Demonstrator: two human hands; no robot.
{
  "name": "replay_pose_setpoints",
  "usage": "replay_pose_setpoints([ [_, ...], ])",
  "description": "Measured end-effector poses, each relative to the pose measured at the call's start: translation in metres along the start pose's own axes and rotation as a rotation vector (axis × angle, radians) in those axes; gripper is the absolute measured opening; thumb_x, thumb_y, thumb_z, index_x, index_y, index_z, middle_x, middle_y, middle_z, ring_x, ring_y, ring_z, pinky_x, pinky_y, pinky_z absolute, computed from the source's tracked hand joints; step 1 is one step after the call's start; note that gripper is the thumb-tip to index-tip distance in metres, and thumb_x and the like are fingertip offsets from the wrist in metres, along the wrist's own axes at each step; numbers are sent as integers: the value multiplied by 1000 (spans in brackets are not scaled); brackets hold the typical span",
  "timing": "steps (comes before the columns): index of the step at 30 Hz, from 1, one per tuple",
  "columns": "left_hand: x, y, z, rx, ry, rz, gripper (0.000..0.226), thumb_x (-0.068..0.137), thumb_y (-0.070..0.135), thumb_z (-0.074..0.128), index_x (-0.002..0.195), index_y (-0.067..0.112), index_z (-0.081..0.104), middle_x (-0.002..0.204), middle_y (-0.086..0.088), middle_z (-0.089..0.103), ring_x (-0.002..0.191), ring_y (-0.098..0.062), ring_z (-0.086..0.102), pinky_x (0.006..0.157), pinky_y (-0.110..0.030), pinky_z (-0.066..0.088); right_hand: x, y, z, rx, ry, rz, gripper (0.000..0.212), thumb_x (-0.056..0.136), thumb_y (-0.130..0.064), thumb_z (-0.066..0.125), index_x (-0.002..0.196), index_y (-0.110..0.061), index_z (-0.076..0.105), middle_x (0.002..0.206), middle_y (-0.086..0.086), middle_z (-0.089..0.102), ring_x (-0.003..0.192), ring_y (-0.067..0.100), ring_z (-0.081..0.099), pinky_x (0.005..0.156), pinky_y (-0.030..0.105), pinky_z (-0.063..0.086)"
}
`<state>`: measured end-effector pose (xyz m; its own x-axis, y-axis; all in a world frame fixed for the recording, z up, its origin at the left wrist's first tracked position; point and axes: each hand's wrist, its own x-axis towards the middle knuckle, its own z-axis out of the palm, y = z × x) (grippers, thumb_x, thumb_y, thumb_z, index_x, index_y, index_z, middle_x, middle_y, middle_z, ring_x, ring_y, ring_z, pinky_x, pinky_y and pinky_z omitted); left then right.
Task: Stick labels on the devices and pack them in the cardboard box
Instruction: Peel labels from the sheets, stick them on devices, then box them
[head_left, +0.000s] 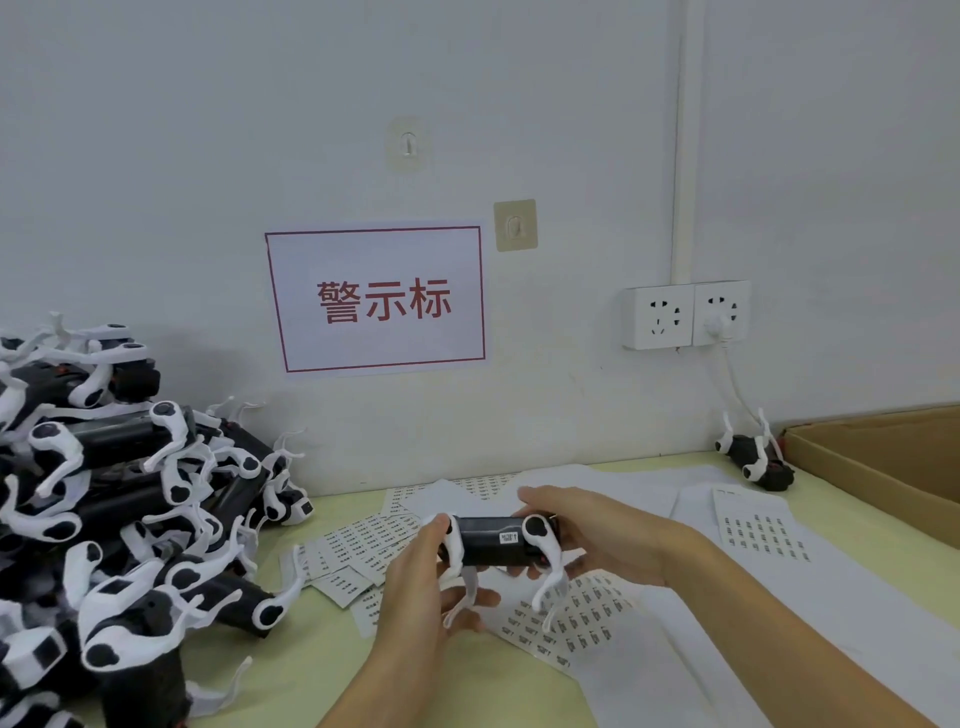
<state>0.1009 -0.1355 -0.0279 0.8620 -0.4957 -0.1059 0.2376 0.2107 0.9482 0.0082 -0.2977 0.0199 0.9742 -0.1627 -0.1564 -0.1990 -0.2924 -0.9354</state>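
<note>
You hold device (496, 540) above surface (322, 670): left hand (415, 587) and right hand (587, 535) fingers curled round its ends. Label (509, 537) already on. Next: pack into cardboard box (878, 462). Large pile of devices (119, 519) remains; label sheets (576, 618) below.

hands (415, 587) 2 | sockets (658, 316) 2 | wall hooks (409, 144) 2 | cardboard box (883, 467) 1

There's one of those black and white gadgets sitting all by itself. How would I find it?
Start at the cardboard box at the table's right edge, below the wall sockets. Just left of the box's near corner, against the wall, lies the lone device, black-bodied with white legs pointing up. Unlike the big pile on the far left and the one held in both hands, it lies alone and untouched.
</note>
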Motion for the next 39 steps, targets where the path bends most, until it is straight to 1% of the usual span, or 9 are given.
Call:
replay_pose_setpoints([
  [6, -16, 8, 8, 121, -110, 29, 28, 96, 33, 58, 108, 8, 65, 80, -16, 74, 70, -41, 73, 43, -31, 48, -13, -9, -5, -310, -30, 39, 43, 100, -38, 51, 110, -1, 68, 105, 20, 73, 79, 19, 67, 87, 37, 54],
  [11, -35, 23, 23, -3, -124, -21, 30, 101, 32, 51, 105, 5, 65, 87, -22, 74, 73, -45, 72, 47, -42, 55, -31, -9, -19, -211, -36, 44, 38, 101, -35, 50, 111, -3, 68, 96, 11, 71, 79, 21, 65, 99, 46, 51],
  [15, -39, 28, 42, -56, -127, -87, 41, 103, 40, 43, 106, 5, 64, 103, -22, 66, 90, -46, 64, 71, -50, 50, -50, 0, -45, -82, 8, 12, 36, 103, -32, 46, 109, -2, 65, 99, 13, 68, 86, 25, 61, 101, 50, 47],
  [17, -39, 24, 58, 67, -152, -101, 34, 105, 30, 47, 103, -1, 62, 101, -25, 66, 91, -46, 63, 75, -52, 48, -65, 10, -66, -6, 39, -6, 32, 104, -31, 45, 108, -3, 62, 102, 16, 67, 93, 32, 60, 99, 49, 47],
  [20, -35, 1, 83, 416, -209, 75, 19, 102, 2, 52, 95, -3, 69, 93, -25, 72, 89, -40, 67, 81, -47, 51, -96, 27, -103, 94, 122, -17, 32, 104, -30, 45, 111, -3, 61, 102, 17, 67, 96, 37, 62, 93, 40, 49],
  [24, -22, -31, 130, 837, -393, 489, 30, 89, -2, 64, 83, 25, 76, 83, 17, 75, 82, -1, 68, 72, -10, 49, -146, 47, -156, 163, 248, -34, 31, 104, -30, 46, 110, -6, 64, 102, 15, 69, 96, 35, 65, 97, 43, 46],
  [29, -18, -79, 216, 1101, -637, 752, 27, 98, 23, 56, 121, 37, 57, 129, 22, 50, 121, -1, 45, 86, 4, 28, -223, 72, -224, 278, 441, -71, 31, 94, -31, 59, 107, -3, 64, 101, 18, 67, 86, 31, 65, 74, 32, 56],
  [34, -25, -126, 279, 1229, -659, 849, 40, 104, 42, 36, 144, 41, 33, 157, 20, 25, 147, 1, 18, 111, -15, 17, -277, 118, -305, 344, 742, 34, 35, 100, -23, 51, 126, 1, 57, 104, 16, 61, 100, 34, 62, 93, 41, 55],
  [39, -21, -146, 302, 1392, -682, 907, 45, 103, 48, 28, 147, 42, 23, 162, 19, 15, 150, -3, 12, 116, -20, 17, -303, 187, -370, 305, 956, 374, 15, 103, -10, 48, 104, -2, 61, 86, 11, 56, 82, 26, 55, 82, 39, 46],
])
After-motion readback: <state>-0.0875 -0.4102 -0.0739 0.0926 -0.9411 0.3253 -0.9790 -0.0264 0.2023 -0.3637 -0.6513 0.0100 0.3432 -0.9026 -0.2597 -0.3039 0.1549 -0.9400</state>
